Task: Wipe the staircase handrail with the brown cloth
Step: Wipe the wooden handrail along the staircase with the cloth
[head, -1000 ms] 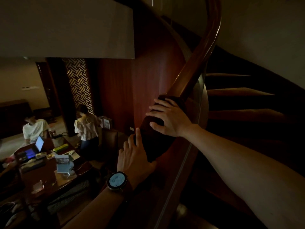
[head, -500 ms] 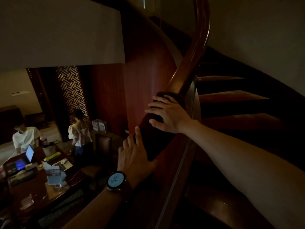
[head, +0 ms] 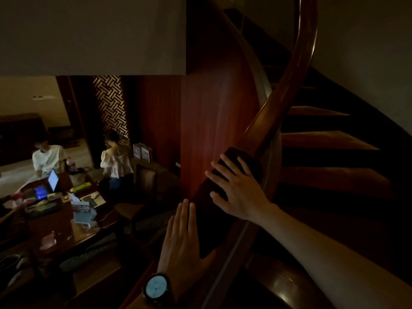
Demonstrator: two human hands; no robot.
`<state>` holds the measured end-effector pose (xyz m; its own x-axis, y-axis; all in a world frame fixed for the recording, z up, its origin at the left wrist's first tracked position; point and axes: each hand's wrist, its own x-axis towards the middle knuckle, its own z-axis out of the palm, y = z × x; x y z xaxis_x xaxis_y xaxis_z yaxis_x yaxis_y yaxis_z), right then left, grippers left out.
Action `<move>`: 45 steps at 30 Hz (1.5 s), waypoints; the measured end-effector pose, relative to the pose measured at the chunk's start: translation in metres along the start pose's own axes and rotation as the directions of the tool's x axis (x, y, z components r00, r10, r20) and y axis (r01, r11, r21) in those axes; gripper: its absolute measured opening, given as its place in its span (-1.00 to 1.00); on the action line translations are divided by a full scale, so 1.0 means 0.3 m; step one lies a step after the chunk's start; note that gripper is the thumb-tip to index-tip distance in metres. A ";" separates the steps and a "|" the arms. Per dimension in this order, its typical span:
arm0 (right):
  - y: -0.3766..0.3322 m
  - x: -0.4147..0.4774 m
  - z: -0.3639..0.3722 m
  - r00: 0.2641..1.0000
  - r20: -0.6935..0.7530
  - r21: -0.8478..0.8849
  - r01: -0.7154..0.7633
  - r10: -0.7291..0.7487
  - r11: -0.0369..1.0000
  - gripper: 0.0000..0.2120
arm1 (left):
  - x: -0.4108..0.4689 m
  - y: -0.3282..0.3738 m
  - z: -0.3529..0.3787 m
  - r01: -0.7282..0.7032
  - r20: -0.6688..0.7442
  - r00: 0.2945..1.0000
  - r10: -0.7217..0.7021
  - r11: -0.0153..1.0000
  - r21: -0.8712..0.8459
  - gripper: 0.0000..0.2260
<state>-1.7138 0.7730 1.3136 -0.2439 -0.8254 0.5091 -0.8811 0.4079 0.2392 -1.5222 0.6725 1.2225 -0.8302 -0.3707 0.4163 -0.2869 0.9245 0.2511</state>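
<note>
On the lower stretch of the curved staircase handrail (head: 289, 85), two hands press a brown cloth (head: 231, 153)
Draped over the rail's top and down its left side, the cloth sits below the point where the rail sweeps upward; the right hand (head: 236, 190) lies on the cloth's upper end, its grip spread, fingers straight and splayed, palm pressing down, while the left hand (head: 182, 244), with a round-faced watch (head: 156, 287) on its wrist, lies flat against the cloth's lower end on the rail's left side, its grip unclenched, fingers straight and close together, thumb out toward the rail; dark stair treads (head: 323, 141) rise right of the rail, and far below on the left two people are at a cluttered desk (head: 66, 237) with an open laptop (head: 53, 179)
</note>
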 end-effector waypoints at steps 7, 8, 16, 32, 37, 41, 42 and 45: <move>0.170 0.072 -0.044 0.997 0.035 0.015 0.075 -0.076 0.997 -0.40 | 0.171 0.117 -0.010 0.063 -0.046 0.997 -0.063 0.998 0.001 -0.04; 0.220 0.092 -0.050 0.998 0.026 0.017 0.063 -0.063 0.998 -0.39 | 0.221 0.138 -0.009 0.064 -0.052 0.997 -0.064 0.998 0.000 -0.04; 0.741 0.313 -0.117 0.999 0.012 0.006 0.035 -0.035 0.999 -0.39 | 0.706 0.392 -0.026 0.042 -0.121 0.992 -0.038 0.999 0.033 0.00; 1.404 0.626 -0.248 0.998 0.057 -0.031 0.039 -0.037 0.999 -0.35 | 1.365 0.762 -0.081 0.114 -0.125 0.987 -0.104 0.991 0.076 -0.03; 1.559 0.708 -0.288 0.998 0.019 -0.035 0.056 -0.055 0.998 -0.39 | 1.520 0.836 -0.078 0.103 -0.185 0.979 -0.090 0.993 0.063 -0.01; 1.703 0.787 -0.320 0.997 0.022 -0.013 0.079 -0.078 0.997 -0.40 | 1.667 0.915 -0.082 0.112 -0.197 0.975 -0.100 0.992 0.055 0.00; 1.738 0.811 -0.331 0.996 0.025 -0.012 0.087 -0.087 0.996 -0.39 | 1.703 0.935 -0.086 0.115 -0.201 0.974 -0.102 0.992 0.055 0.00; 1.833 0.869 -0.361 0.991 0.040 -0.010 0.125 -0.124 0.992 -0.39 | 1.785 0.988 -0.101 0.131 -0.206 0.972 -0.116 0.989 0.062 0.00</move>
<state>-2.2179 0.8245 1.6675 -0.1486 -0.8847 0.4418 -0.9008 0.3054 0.3087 -2.0374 0.7455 1.5463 -0.6749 -0.4858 0.5555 -0.4222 0.8716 0.2492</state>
